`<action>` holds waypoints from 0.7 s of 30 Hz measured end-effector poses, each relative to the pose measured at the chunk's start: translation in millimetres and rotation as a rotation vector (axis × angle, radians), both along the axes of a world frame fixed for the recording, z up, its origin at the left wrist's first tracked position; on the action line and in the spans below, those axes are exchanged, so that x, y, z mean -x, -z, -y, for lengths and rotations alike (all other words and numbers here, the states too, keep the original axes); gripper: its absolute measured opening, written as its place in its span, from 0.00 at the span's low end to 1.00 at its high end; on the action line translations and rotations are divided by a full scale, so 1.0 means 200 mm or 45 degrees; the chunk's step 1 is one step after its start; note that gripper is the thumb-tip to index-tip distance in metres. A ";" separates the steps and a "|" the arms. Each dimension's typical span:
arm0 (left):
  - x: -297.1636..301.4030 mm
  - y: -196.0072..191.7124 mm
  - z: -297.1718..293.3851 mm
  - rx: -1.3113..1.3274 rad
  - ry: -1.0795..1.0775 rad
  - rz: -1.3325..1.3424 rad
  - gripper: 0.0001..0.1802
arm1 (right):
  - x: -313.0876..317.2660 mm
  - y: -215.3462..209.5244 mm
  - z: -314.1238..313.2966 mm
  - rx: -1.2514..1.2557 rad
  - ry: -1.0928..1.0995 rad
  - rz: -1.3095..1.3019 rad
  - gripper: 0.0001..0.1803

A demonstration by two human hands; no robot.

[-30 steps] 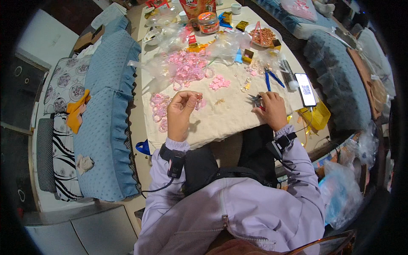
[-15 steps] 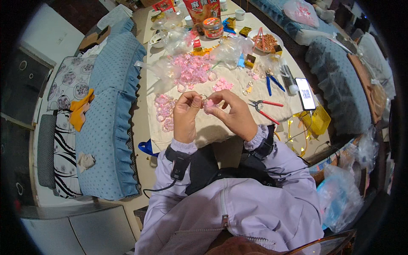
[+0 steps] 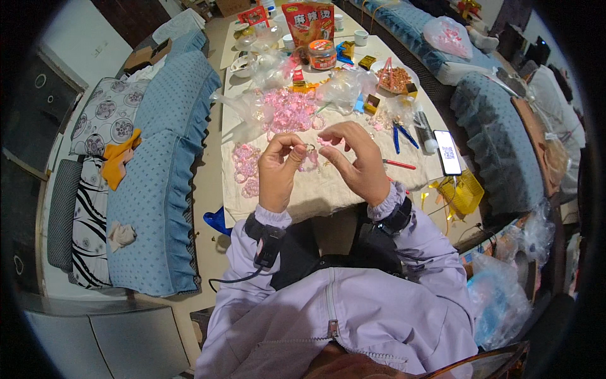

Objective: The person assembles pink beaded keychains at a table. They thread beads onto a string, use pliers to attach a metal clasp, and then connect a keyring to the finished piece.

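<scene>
My left hand [image 3: 282,170] is closed, thumb and forefinger pinching a small metal ring [image 3: 310,147]. A pink beaded loop [image 3: 308,163] hangs just below that ring. Close to its right, my right hand [image 3: 358,165] has its thumb and forefinger apart, with nothing clearly seen between them. Pink pieces show behind its fingertips. Rows of pink beaded loops [image 3: 245,165] lie on the cloth left of my left hand. Beyond both hands sits a large heap of pink beaded loops [image 3: 290,108]. One red handle of the pliers [image 3: 400,164] sticks out beside my right hand, which hides the rest.
Blue-handled pliers [image 3: 404,136] and a lit phone [image 3: 447,153] lie on the right, near a yellow basket [image 3: 464,192]. Farther back stand clear plastic bags [image 3: 344,87], a lidded jar [image 3: 322,55], a red food packet [image 3: 309,24] and a plate of nuts [image 3: 396,77]. Blue-covered seats flank the table.
My right thumb and forefinger have spread and moved off the pink piece they were holding. The left hand still pinches the ring. The view has shifted slightly.
</scene>
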State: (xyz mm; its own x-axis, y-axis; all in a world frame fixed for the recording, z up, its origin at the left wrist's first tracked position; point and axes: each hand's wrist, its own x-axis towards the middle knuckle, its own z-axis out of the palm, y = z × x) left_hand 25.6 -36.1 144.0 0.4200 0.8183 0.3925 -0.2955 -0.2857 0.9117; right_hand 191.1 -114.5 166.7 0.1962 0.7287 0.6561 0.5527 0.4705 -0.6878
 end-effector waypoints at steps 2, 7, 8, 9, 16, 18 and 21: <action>0.00 0.00 0.00 -0.004 0.019 0.034 0.09 | -0.01 -0.03 -0.04 -0.091 -0.038 0.125 0.11; -0.01 -0.01 0.01 0.028 0.070 0.043 0.13 | -0.01 -0.09 -0.06 -0.026 -0.124 0.176 0.05; -0.01 -0.01 0.01 0.060 0.107 0.041 0.15 | -0.01 -0.10 -0.06 0.010 -0.122 0.147 0.06; -0.01 -0.01 0.02 0.085 0.147 0.069 0.16 | -0.01 -0.11 -0.04 0.049 -0.118 0.116 0.06; -0.02 0.07 0.03 0.110 0.249 0.003 0.21 | -0.01 -0.15 -0.04 0.108 -0.160 -0.104 0.06; -0.01 0.10 0.02 0.153 0.254 -0.046 0.19 | -0.02 -0.16 -0.05 0.155 -0.165 -0.126 0.07; 0.01 0.13 0.01 0.196 0.278 -0.110 0.16 | -0.02 -0.17 -0.04 0.167 -0.194 -0.225 0.07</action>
